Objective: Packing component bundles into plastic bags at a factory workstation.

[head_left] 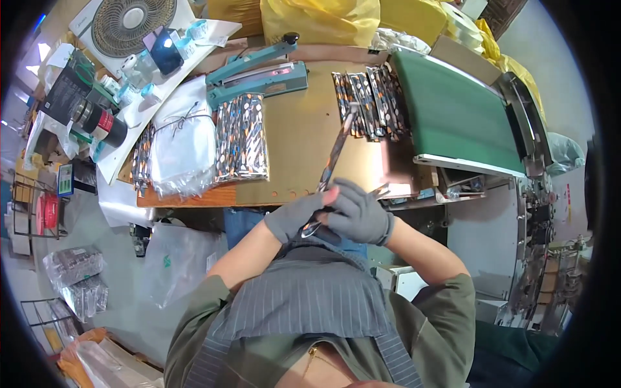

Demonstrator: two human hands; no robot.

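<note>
In front of my apron, both gloved hands are close together. My left hand [292, 216] is closed around a long narrow packet [337, 150], dark with orange and white marks, which points up over the table edge. My right hand [358, 215] wraps in from the other side, its fingers curled; a shiny packet end [380, 191] sticks out beside its knuckles. How many packets lie between the palms is hidden. Beyond them, a row of similar packets [370, 103] lies on the table, and another stack [240, 139] sits further left.
A teal hand sealer [259, 77] stands at the back of the table [294, 129]. Clear plastic bags [184, 152] lie left of the packet stack. A green conveyor belt [456, 110] runs along the right. On the left, a white shelf [169, 81] holds a phone, bottles and a black flask [100, 123].
</note>
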